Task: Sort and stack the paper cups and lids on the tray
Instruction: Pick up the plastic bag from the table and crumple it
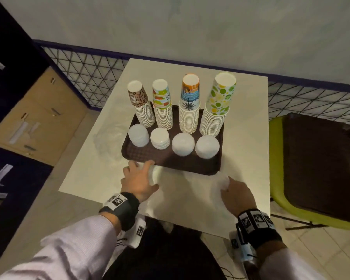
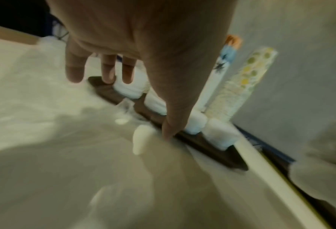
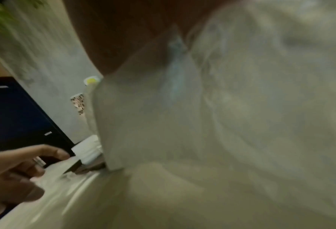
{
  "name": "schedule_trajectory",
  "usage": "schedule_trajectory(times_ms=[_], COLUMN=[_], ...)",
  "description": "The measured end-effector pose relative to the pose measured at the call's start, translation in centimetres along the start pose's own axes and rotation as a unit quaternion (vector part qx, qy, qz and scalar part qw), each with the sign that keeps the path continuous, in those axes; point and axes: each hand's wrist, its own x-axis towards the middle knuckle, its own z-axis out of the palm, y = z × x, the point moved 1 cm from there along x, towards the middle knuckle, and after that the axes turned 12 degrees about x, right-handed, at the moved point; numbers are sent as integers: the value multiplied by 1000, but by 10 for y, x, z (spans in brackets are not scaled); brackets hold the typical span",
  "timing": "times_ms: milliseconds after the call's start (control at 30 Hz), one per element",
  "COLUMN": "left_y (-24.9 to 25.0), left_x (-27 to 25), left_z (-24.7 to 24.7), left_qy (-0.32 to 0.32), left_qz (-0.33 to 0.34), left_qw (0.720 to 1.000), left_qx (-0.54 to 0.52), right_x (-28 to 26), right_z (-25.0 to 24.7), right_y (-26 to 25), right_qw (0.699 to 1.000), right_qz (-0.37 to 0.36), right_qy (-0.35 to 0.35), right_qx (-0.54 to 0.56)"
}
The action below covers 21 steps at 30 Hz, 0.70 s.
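Tabletop [image 1: 240,158]: white, carries the brown tray.
Tray [image 1: 150,156]: four upturned cup stacks along its far side, four lid piles in front.
Cup stacks [image 1: 187,110]: sorted by print, one design each.
Lid piles [image 1: 183,144]: white, one before each cup stack.
Right hand [image 1: 236,194]: fingers curled round crumpled clear plastic wrap [image 1: 223,183], near the tray's right corner.
Left hand [image 1: 137,179]: fingers spread over something white [image 1: 153,174] at the tray's near edge; a lid, probably.
Progress: sorting looks nearly done; likely one piece and the wrap remain.
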Motion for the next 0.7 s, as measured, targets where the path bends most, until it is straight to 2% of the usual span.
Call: schedule_trajectory(times_ms=[100, 200, 233, 300, 400, 533, 633, 700], left_y=[-17, -28, -31, -35, -40, -44, -51, -57], left_x=[6, 11, 13, 15, 18, 17, 15, 14], left_z=[29, 45, 47, 47, 42, 34, 24, 17], left_qy=[-59, -30, -25, -27, -31, -33, -37, -41], left_qz=[-34, -15, -2, 10, -40, -84, -88, -63], left_qw=[998, 999, 999, 999, 997, 989, 984, 984], left_qx=[5, -22, -33, -41, -66, -119, -148, -160], right_x=[1, 7, 9, 14, 18, 24, 34, 36], right_z=[11, 22, 25, 30, 34, 43, 56, 66], right_y=[9, 4, 0, -10, -32, -60, -75, -88], right_qw=[998, 991, 989, 986, 991, 985, 979, 977], right_qz=[54, 102, 99, 82, 39, -79, -126, -149], right_qy=[-23, -68, -89, -109, -97, -141, -151, -140], right_qx=[-31, -59, -72, -91, -78, -53, -54, -55])
